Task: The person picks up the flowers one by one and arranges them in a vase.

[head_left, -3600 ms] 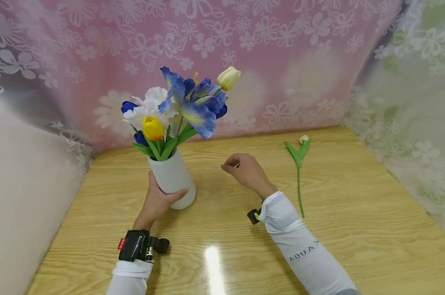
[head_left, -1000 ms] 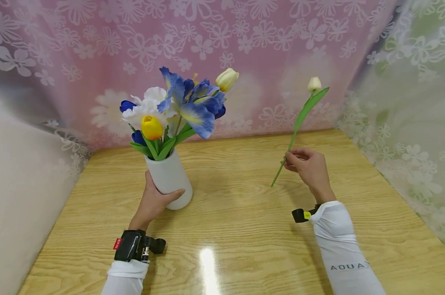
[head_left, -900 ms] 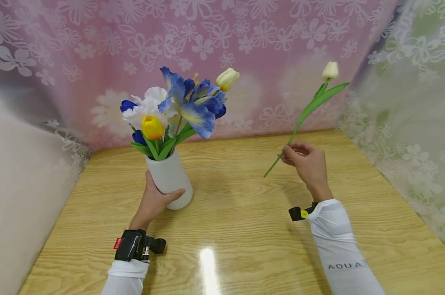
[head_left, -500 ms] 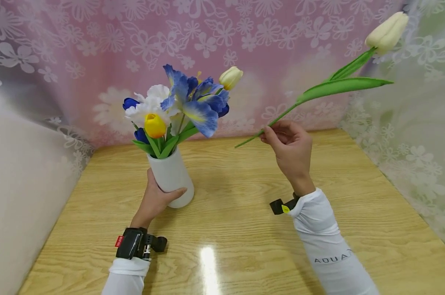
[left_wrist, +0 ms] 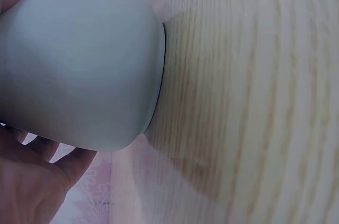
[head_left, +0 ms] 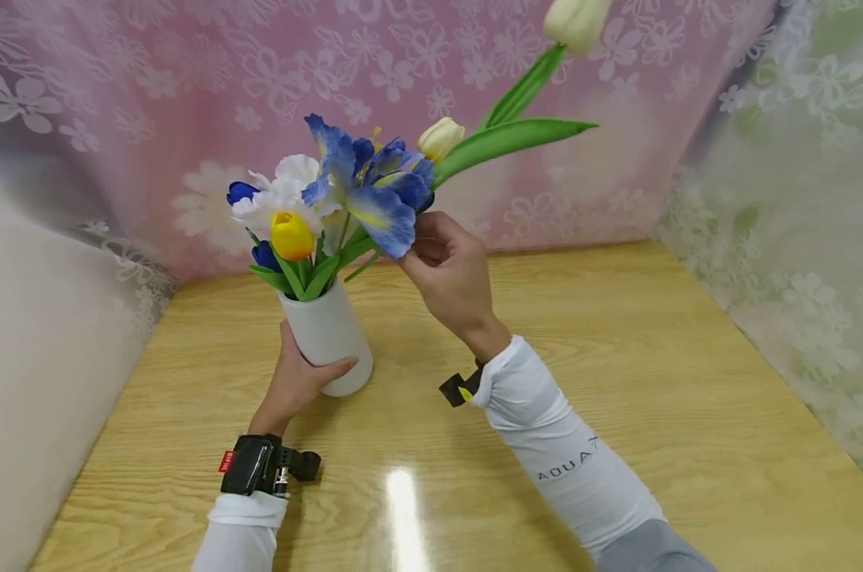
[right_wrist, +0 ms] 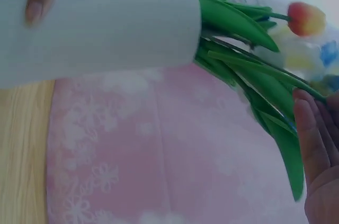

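My left hand [head_left: 292, 385] grips the lower part of a white vase [head_left: 327, 330], thumb across its front and fingers round the far side. The left wrist view shows the base of the vase [left_wrist: 90, 65] on the table. Artificial flowers fill the vase: a blue iris [head_left: 367, 187], a white bloom [head_left: 281, 199], a yellow-orange tulip [head_left: 292, 236] and several others. My right hand [head_left: 454, 274] pinches the stem of a cream tulip [head_left: 578, 24] that leans up to the right. Its lower stem end points at the vase mouth; petals partly hide my right fingertips.
The wooden table [head_left: 617, 381] extends to the right and toward me. A pink floral curtain [head_left: 546, 175] hangs along the back edge, and a pale floral curtain [head_left: 818, 262] borders the right side. A whitish wall [head_left: 52, 334] stands at the left.
My right hand picked the cream tulip off the table at the right, raised it and brought it left to the bouquet. My left hand has stayed on the vase.
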Demonstrator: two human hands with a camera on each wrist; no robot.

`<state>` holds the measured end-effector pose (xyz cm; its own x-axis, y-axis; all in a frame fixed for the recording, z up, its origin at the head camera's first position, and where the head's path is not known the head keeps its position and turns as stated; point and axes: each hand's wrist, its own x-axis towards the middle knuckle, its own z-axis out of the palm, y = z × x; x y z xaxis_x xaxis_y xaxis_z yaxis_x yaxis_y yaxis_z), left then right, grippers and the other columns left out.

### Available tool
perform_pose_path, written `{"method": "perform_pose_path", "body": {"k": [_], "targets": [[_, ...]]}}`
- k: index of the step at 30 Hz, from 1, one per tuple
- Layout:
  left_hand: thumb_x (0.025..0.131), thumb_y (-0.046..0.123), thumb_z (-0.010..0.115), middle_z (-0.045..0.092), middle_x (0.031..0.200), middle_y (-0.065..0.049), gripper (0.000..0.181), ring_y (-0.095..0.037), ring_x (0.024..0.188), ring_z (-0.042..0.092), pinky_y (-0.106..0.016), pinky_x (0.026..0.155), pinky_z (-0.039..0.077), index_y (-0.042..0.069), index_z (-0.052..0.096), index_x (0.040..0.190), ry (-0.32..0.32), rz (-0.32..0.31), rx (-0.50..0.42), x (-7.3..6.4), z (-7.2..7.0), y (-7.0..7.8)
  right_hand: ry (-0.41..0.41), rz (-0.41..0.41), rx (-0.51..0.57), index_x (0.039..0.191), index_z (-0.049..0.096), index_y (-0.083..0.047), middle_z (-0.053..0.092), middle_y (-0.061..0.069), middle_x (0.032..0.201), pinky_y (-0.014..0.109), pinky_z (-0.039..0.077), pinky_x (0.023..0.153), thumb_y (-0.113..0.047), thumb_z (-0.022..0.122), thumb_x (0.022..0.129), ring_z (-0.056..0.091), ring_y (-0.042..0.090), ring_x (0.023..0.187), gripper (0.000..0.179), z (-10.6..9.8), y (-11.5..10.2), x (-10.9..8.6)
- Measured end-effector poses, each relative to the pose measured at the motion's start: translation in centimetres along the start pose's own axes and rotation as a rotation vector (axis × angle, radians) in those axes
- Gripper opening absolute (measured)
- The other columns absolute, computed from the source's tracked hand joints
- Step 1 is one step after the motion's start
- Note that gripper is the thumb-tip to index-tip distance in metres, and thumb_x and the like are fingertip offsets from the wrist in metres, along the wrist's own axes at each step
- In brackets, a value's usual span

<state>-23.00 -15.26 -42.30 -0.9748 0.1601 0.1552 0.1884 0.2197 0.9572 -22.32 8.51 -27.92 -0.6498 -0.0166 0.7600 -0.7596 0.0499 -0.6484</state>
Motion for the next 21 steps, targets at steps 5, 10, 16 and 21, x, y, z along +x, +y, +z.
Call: {"method": "perform_pose_path", "body": {"k": [5, 10, 16, 21], "targets": [[0.075, 0.017, 0.083, 0.032, 0.135, -0.013, 0.101, -0.030, 0.121, 0.037, -0.052, 0.098, 0.031, 0.017, 0.008, 0.142, -0.008, 0.007, 0.002, 0.1, -0.2, 0.0, 0.004, 0.038, -0.005, 0.106, 0.061, 0.009, 0.067, 0.019, 0.096, 0.033, 0.055, 0.071, 0.004, 0.070, 0.084, 0.069, 0.024, 0.083, 0.024, 1.5, 0.5, 0.3], [0.074, 0.017, 0.084, 0.033, 0.136, -0.011, 0.101, -0.030, 0.122, 0.037, -0.053, 0.099, 0.030, 0.018, 0.009, 0.142, -0.008, -0.002, -0.002, 0.1, -0.2, 0.1, 0.012, 0.034, -0.021, 0.107, 0.062, 0.009, 0.067, 0.018, 0.097, 0.032, 0.055, 0.072, 0.002, 0.070, 0.084, 0.069, 0.022, 0.085, 0.025, 1.7, 0.5, 0.6], [0.074, 0.019, 0.085, 0.034, 0.135, -0.009, 0.101, -0.029, 0.122, 0.037, -0.054, 0.099, 0.030, 0.020, 0.010, 0.142, -0.005, 0.015, -0.007, 0.1, -0.2, 0.1, -0.006, 0.047, 0.004, 0.107, 0.062, 0.010, 0.067, 0.019, 0.097, 0.032, 0.055, 0.071, 0.005, 0.068, 0.084, 0.069, 0.024, 0.083, 0.024, 2.3, 0.3, 1.0], [0.074, 0.016, 0.085, 0.034, 0.136, -0.009, 0.101, -0.029, 0.122, 0.038, -0.053, 0.099, 0.029, 0.020, 0.010, 0.142, -0.003, 0.014, -0.030, 0.0, 0.0, 0.1, -0.013, 0.067, 0.026, 0.106, 0.062, 0.009, 0.067, 0.018, 0.094, 0.032, 0.055, 0.071, 0.005, 0.066, 0.085, 0.069, 0.024, 0.080, 0.021, 2.6, 0.2, 1.1]]}}
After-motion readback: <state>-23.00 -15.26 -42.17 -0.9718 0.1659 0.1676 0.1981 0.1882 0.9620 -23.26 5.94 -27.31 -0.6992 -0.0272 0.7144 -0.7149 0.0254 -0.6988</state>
